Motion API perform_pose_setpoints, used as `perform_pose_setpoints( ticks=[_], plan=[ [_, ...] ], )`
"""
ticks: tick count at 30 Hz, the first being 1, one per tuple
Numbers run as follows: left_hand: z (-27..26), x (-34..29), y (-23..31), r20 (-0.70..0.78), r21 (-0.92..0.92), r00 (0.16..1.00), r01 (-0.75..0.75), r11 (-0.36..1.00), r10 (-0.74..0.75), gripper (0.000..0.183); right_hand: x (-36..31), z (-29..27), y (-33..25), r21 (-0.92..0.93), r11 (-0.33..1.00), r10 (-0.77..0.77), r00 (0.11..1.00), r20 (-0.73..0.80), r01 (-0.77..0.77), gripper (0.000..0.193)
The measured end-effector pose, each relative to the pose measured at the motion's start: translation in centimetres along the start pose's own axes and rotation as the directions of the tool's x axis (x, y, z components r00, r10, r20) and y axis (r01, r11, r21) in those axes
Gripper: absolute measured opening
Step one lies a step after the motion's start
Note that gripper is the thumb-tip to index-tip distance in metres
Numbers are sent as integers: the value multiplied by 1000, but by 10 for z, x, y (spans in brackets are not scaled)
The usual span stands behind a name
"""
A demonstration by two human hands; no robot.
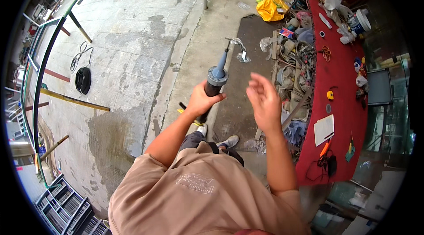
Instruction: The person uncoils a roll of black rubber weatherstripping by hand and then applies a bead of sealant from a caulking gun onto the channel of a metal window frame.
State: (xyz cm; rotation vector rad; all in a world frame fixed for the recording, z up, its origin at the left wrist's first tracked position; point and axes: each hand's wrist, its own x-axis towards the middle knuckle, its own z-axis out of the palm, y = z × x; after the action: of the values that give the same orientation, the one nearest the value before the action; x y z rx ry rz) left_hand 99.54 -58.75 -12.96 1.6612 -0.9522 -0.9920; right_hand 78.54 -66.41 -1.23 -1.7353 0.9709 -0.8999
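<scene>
Holding the caulk gun [213, 90] was the left grip [203, 101], closed round it just below the grey ring [217, 76] at the top. The thumb lay across the front of it. The right grip [266, 106] was open and held nothing. Its fingers were a bit bent and a little blurred, and they stood to the right of the caulk gun, with a gap between.

The caulk gun was long and thin. It ran from near the feet, away from the body and a bit to the right. Its blue-grey nozzle [220, 62] was at the far end, past both thumbs. So the left grip was the near one, and the nozzle lay ahead and to the left of the right grip.

Past the tip, a bent shiny metal thing [239, 42] lay by some clear plastic on a dark mat [249, 69]. I could not tell if the tip touched it.

Farther right was a messy heap [301, 64], then the red bench [349, 124] with a yellow tape measure [330, 95] and white paper [324, 129]. A yellow bag [270, 8] sat far ahead. Off to the left, a black coil [82, 80] lay on the ground.
</scene>
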Motion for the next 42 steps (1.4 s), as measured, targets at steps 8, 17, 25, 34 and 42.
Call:
perform_pose_setpoints(
  ticks=[8,17,25,34,42],
  plan=[
    [-38,-30,19,45,304,999,-24,952,11,51,37,47,-5,59,995,-77,997,-28,78,23],
    [-39,-62,24,-7,511,1000,15,859,-13,49,28,62,14,131,987,-78,987,-138,96,15],
    [-16,-82,44,-8,537,991,118,835,-134,53,28,25,31,97,995,6,1000,22,-8,22],
    [10,-93,46,-41,479,981,184,858,-188,53,39,-11,55,398,900,27,936,350,-175,22],
    [-3,-92,49,91,347,948,256,902,-305,55,65,4,68,466,847,27,896,444,-257,23]
  ],
)
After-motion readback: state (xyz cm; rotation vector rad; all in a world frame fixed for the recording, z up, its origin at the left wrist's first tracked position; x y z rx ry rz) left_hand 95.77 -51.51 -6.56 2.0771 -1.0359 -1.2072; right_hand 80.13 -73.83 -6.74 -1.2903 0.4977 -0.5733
